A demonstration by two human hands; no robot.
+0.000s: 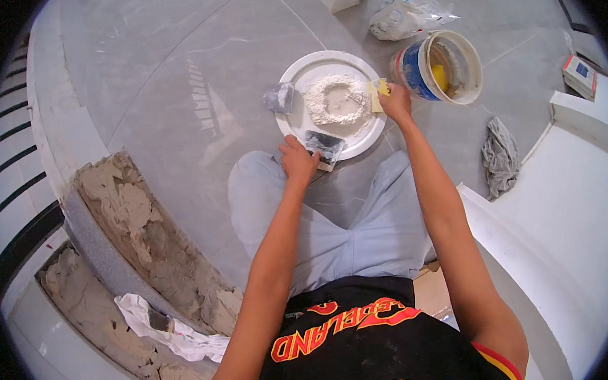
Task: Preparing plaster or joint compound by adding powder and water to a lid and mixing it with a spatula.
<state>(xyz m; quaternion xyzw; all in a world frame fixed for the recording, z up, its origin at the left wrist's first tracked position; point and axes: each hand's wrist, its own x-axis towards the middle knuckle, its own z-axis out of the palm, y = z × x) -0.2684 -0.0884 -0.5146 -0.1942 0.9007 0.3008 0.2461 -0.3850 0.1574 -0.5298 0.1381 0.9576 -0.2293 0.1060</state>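
Note:
On the tiled floor before my crossed legs stands a round white tray (294, 126) with a raised rim. White powder (327, 112) lies on it in a ring around a smoother, greyish middle. My right hand (395, 103) grips a yellow flat scraper (376, 96) at the tray's right side, its blade beside the powder. At the near rim, my left hand (300, 159) is closed on the edge of a dark, powder-smeared scraper (326, 145). Another greyish scraper (279, 98) rests across the left rim, with no hand on it.
A bucket (418, 71) with something yellow inside stands right of the tray, and a clear plastic bag (408, 15) lies behind it. A grey rag (500, 157) and a small box (580, 77) are at right. Mortar-covered steps (146, 234) and a barred railing (12, 145) run along the left.

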